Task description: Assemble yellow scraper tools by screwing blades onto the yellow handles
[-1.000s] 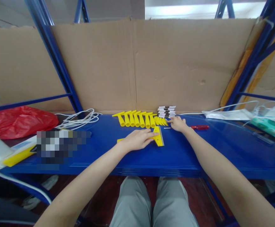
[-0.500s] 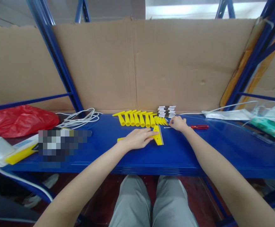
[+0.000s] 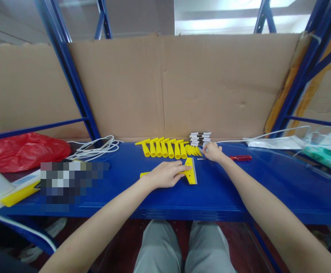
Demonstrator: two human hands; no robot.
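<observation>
While the left hand (image 3: 167,174) holds the scraper (image 3: 191,175) | yellow | broad-headed | grey-edged

Open tabletop (image 3: 213,197) ran between the scraper (image 3: 192,175) and the right forearm (image 3: 245,185); handles (image 3: 164,149), packets (image 3: 200,139) and upright cardboard (image 3: 211,87) blocked the back.

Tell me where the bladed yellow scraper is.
In the head view, the bladed yellow scraper lies near centre on the blue tabletop, under the left hand, blade facing right, nearer the person than the row of yellow handles.
</observation>
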